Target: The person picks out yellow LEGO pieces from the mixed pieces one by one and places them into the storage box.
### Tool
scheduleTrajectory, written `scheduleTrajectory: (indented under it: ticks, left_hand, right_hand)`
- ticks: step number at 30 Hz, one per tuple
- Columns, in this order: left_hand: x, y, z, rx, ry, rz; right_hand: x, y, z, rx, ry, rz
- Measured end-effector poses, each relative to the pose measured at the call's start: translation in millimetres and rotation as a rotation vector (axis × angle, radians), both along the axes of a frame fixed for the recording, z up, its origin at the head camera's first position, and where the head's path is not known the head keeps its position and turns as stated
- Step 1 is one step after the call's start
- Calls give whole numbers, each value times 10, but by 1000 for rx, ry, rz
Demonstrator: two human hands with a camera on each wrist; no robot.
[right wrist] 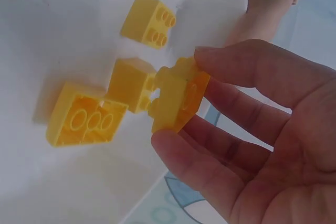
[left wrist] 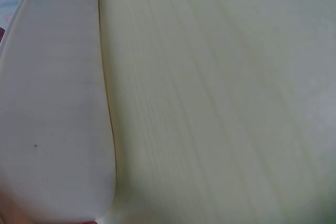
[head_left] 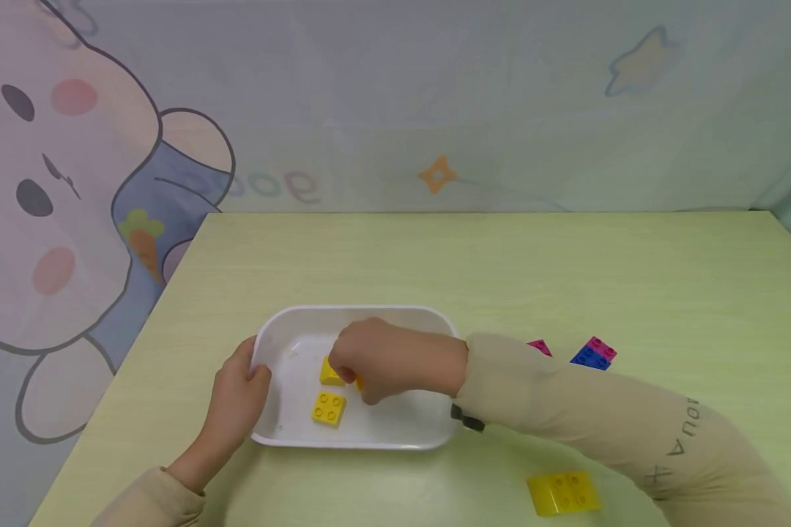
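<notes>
A white plastic tray (head_left: 356, 445) stands on the table. Its left rim is gripped by my left hand (head_left: 234, 399), thumb on the inner side. Inside the tray, my right hand (head_left: 389, 359) pinches a yellow toy brick (right wrist: 170, 100) between thumb and fingertips. Close to it lie a studs-up yellow brick (head_left: 329, 408) and another yellow brick (head_left: 330, 372), partly covered by the right hand. The right wrist view shows a further yellow brick (right wrist: 79, 124) tipped with its hollow underside showing. In the left wrist view, the tray's outer wall (left wrist: 58, 98) fills the left side.
Yellow bricks (head_left: 563, 494) lie on the table (head_left: 501, 263) near the front, below the right sleeve. Beyond that sleeve are joined blue and pink bricks (head_left: 593, 355) and a half-hidden pink brick (head_left: 539, 348). A printed curtain (head_left: 382, 95) hangs behind the table's far edge.
</notes>
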State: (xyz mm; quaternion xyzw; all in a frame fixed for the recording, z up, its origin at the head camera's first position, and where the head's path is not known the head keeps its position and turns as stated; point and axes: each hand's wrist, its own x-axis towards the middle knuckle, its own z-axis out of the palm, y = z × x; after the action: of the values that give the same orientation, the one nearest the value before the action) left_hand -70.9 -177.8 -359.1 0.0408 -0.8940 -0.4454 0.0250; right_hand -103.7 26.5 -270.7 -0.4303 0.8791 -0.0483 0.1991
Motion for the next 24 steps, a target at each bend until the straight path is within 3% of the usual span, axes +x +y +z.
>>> scheduleTrajectory:
  ticks: [18, 24]
  left_hand:
    - [20, -10, -6, 10, 21, -9]
    - [18, -17, -8, 7, 27, -6]
  right_hand:
    - [-47, -133, -178, -5, -46, -29]
    - [-65, -174, -254, 6, -13, 9]
